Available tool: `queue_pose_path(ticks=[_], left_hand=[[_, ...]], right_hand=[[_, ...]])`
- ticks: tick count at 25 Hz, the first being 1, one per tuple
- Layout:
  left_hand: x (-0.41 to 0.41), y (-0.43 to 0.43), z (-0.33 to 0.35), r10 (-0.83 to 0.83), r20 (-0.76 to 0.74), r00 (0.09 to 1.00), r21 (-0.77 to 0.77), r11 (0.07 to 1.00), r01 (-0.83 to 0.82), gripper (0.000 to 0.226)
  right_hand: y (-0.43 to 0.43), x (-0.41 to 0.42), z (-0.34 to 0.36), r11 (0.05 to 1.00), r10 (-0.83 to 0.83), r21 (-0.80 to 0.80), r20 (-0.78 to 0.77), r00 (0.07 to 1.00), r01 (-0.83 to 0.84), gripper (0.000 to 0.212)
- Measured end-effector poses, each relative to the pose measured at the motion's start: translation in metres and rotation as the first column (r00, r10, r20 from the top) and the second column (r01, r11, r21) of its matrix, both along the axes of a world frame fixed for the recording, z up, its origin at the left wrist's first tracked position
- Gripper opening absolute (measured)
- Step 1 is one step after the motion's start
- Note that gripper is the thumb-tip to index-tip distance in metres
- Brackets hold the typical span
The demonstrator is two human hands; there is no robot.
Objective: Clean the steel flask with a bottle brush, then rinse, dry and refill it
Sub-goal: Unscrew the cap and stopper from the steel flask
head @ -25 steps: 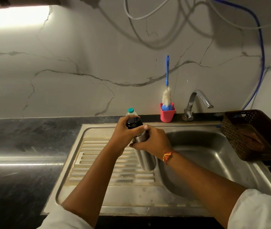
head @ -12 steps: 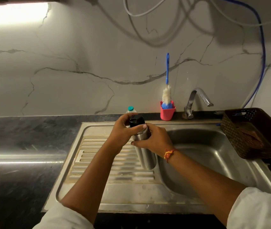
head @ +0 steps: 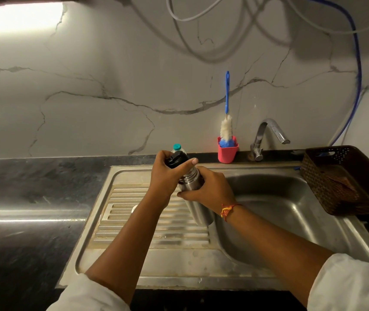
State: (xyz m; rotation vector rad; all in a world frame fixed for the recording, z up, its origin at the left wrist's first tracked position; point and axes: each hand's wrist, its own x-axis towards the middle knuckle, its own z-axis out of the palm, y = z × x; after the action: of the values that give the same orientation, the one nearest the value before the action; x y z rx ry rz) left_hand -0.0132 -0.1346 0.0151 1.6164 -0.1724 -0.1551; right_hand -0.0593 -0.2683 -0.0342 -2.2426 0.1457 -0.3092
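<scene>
One steel flask, left hand gripped its one black cap, right hand clasped its body, one bottle brush upright.

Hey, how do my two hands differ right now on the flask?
The left hand grips the black cap on top; the right hand wraps the steel flask lower down. The right wrist wears a red-yellow thread; the left wrist is bare. Both hold the same flask.
</scene>
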Motion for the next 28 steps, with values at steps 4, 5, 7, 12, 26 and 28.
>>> queue_pose_path(ticks=[4, 5, 7, 12, 26, 28], left_hand=[[0.002, 0.006, -0.003, -0.054, -0.060, 0.997, -0.094, 0.994, 0.048, 0.069], [0.002, 0.007, -0.003, -0.064, -0.093, 0.994, -0.159, 0.986, 0.049, 0.067], [0.004, 0.011, -0.004, -0.099, -0.158, 0.982, -0.297, 0.954, 0.048, 0.062], [0.013, 0.021, -0.003, -0.120, -0.316, 0.941, -0.538, 0.840, -0.073, 0.050], [0.022, 0.061, -0.139, -0.118, -0.085, 0.989, 0.804, 0.579, 0.138, 0.060], [0.019, 0.063, -0.149, -0.126, -0.081, 0.989, 0.833, 0.536, 0.137, 0.059]], right_hand=[[-0.003, -0.001, 0.000, 0.999, 0.024, 0.023, 0.005, 1.000, -0.024, 0.070], [-0.003, -0.002, 0.000, 0.999, 0.029, 0.029, 0.004, 1.000, -0.029, 0.070], [-0.004, -0.003, 0.001, 0.999, 0.032, 0.037, 0.003, 0.999, -0.032, 0.071], [-0.006, -0.006, -0.003, 0.998, 0.026, 0.064, 0.011, 1.000, -0.026, 0.071], [-0.011, -0.017, -0.009, 0.997, 0.021, 0.069, 0.002, 1.000, -0.021, 0.069], [-0.011, -0.018, -0.011, 0.996, 0.032, 0.077, 0.011, 0.999, -0.032, 0.069]])
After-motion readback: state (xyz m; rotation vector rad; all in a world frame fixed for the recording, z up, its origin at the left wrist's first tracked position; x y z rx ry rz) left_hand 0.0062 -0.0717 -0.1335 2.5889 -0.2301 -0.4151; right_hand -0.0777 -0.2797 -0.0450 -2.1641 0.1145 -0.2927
